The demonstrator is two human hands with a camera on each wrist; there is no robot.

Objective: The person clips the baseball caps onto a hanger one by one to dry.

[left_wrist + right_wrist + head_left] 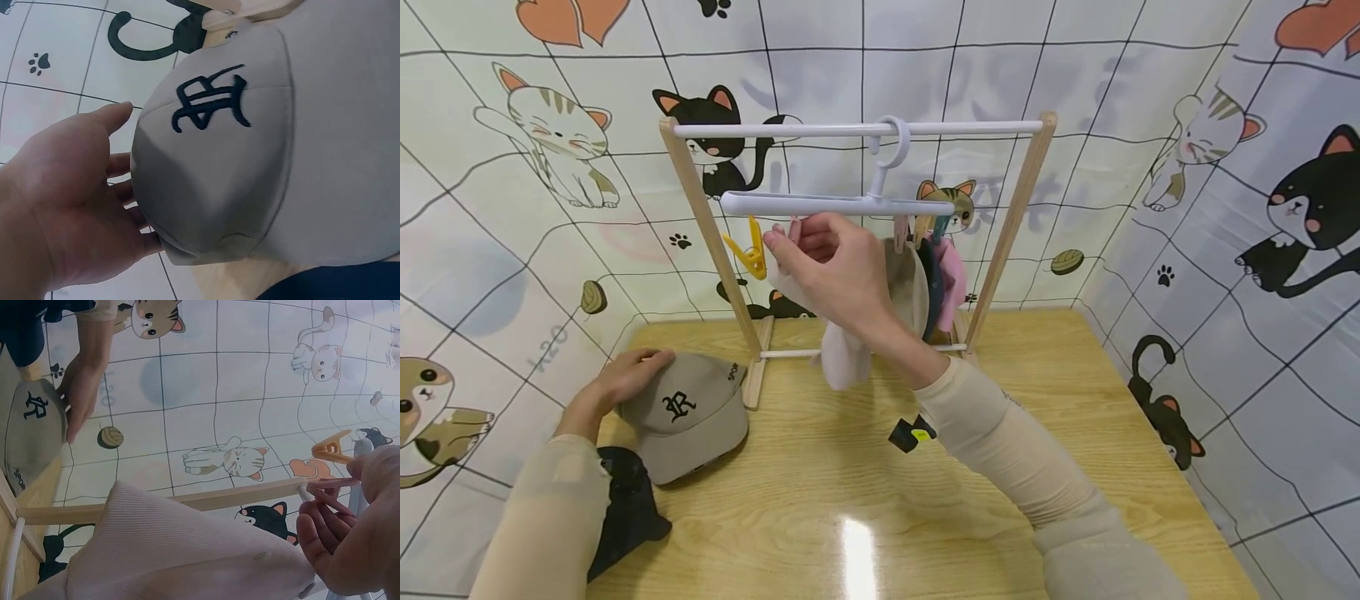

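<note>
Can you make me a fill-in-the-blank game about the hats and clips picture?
1. The tan cap is being touched by the person's ____ hand.
2. The right hand pinches a ____ clothespin.
3. In the head view, the leftmost clip is coloured ____.
4. The white hanger hooks over the rack's ____ bar, not its bottom one.

Missing words: left; pink; yellow; top.

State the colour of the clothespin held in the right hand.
Pink; the clothespin shows best in the right wrist view.
</note>
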